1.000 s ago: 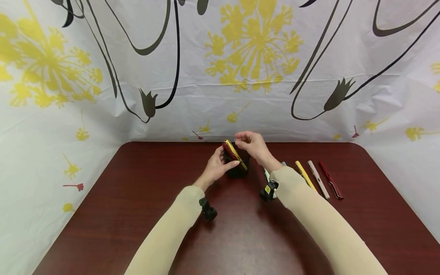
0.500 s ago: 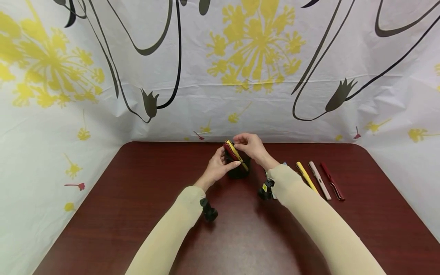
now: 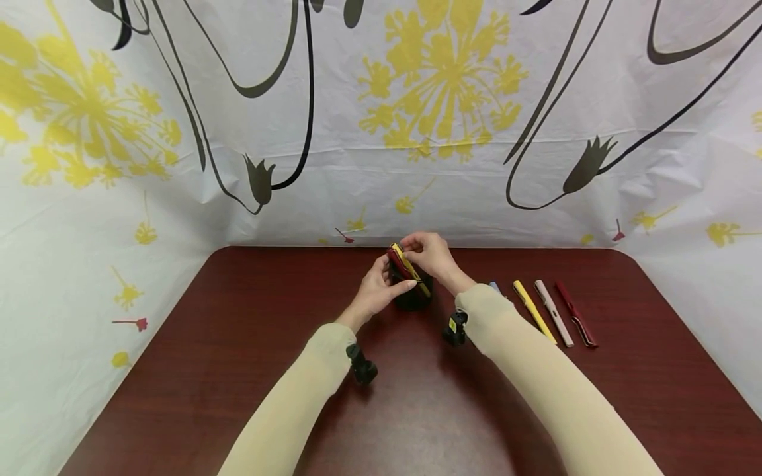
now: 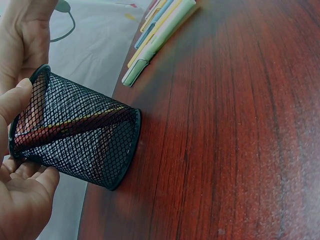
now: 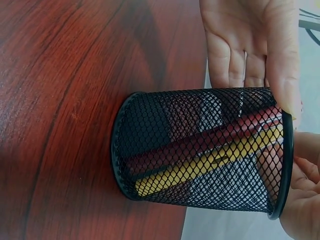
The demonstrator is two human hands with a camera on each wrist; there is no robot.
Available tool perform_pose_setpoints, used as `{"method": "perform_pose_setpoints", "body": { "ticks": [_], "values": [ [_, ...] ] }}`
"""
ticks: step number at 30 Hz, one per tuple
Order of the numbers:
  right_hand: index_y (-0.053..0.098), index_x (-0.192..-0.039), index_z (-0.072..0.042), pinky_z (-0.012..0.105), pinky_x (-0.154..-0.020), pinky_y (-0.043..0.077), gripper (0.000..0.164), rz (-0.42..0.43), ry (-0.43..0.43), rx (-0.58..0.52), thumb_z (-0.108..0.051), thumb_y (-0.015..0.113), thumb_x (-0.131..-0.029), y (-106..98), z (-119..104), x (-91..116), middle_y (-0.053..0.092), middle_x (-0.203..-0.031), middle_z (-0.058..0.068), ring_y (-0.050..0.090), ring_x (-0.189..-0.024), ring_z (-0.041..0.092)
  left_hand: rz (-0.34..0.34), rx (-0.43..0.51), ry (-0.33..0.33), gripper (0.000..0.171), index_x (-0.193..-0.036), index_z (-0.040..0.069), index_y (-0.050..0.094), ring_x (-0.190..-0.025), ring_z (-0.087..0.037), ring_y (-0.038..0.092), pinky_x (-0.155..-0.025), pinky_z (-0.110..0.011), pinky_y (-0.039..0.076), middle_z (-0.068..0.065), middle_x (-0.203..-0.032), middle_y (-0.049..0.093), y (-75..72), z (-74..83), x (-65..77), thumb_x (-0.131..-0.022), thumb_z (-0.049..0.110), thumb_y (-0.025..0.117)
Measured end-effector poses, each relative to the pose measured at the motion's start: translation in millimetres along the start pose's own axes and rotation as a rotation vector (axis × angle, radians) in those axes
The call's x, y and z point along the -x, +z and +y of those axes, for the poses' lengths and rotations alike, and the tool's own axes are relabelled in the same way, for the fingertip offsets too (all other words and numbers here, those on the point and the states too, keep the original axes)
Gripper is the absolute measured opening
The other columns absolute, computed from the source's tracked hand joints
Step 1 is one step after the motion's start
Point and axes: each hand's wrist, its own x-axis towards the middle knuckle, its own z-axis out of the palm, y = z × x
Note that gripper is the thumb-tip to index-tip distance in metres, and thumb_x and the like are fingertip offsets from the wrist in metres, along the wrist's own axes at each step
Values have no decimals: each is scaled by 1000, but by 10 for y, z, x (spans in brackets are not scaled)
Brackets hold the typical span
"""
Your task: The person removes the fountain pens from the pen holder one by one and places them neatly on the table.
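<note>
A black mesh pen holder stands near the table's back edge. My left hand grips it from the left, thumb on the near side and fingers round the far side. Inside lean a red pen and a yellow pen, their tops at the rim. My right hand is at the holder's mouth, thumb and fingertips by the yellow pen's upper end. Whether they pinch it cannot be told. In the right wrist view the holder's rim partly covers those fingers.
Right of the holder lie a blue pen partly behind my right sleeve, a yellow pen, a pale pink pen and a dark red pen. The left wrist view adds a pale green pen. A patterned sheet hangs behind.
My right hand has moved slightly left, from apart to beside the yellow pen in the holder, with thumb and fingers drawing closer together. My left hand and the holder stay in place.
</note>
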Motion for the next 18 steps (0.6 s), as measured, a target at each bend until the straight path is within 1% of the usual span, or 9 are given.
{"method": "perform_pose_setpoints", "body": {
  "ticks": [6, 12, 18],
  "values": [
    [65, -111, -2, 38, -81, 53, 22, 14, 1, 65, -5, 62, -90, 28, -10, -11, 67, -104, 15, 63, -97, 27, 0, 10, 6, 75, -147, 2, 21, -131, -32, 42, -106, -42, 38, -19, -147, 34, 8, -8, -17, -88, 9, 66],
    [67, -108, -4, 37, -79, 54, 20, 14, 10, 86, -6, 64, -89, 52, -4, -33, 68, -102, 13, 63, -94, 25, 4, 0, 3, 75, -147, 2, 22, -131, -31, 42, -105, -42, 39, -18, -147, 35, 14, -20, -31, -88, 8, 66],
    [68, -106, -4, 36, -76, 54, 19, 14, -5, 91, -7, 65, -88, 62, -5, -40, 68, -100, 13, 64, -91, 25, 9, -6, -1, 74, -147, 2, 23, -132, -32, 40, -106, -43, 37, -19, -147, 34, 11, -9, -13, -88, 9, 66]
  ]
}}
